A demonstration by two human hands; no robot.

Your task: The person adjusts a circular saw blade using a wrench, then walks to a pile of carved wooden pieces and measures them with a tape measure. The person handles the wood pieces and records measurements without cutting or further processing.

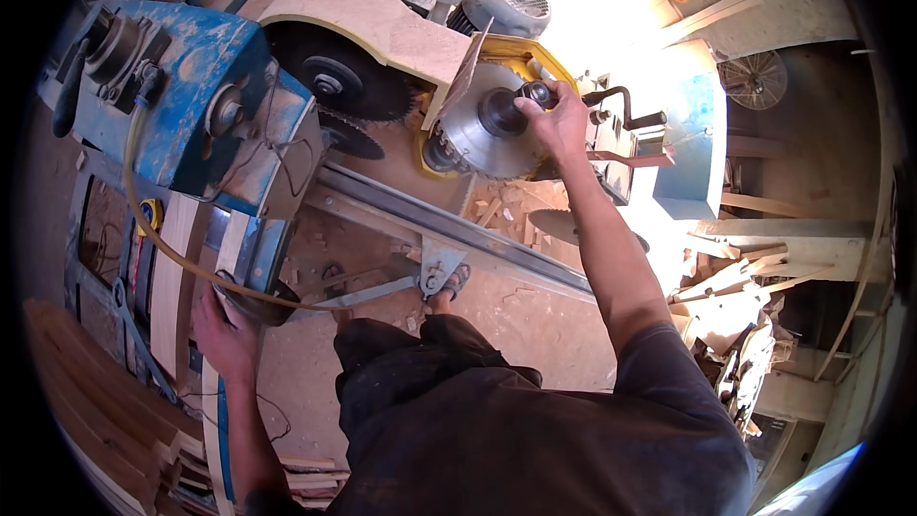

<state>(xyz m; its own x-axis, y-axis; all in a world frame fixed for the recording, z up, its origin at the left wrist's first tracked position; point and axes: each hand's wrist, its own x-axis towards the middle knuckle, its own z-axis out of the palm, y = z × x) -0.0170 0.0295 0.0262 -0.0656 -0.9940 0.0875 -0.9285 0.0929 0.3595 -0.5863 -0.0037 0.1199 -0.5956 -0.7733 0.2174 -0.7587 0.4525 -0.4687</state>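
right fingers (532, 113) half-curled around black spindle end (537, 93)

Silver blade (466, 140) part-hidden by right hand (561, 124), disc (557, 222) by forearm (613, 253)

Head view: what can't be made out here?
In the head view:
Right hand: some fingers, behind the hand itself.
Left hand: its grip, unclear behind the back of the hand.
Grey disc: its middle, behind the right forearm.
Dark blade: its top, under the pale guard.
Area right of the motor: washed out by glare.
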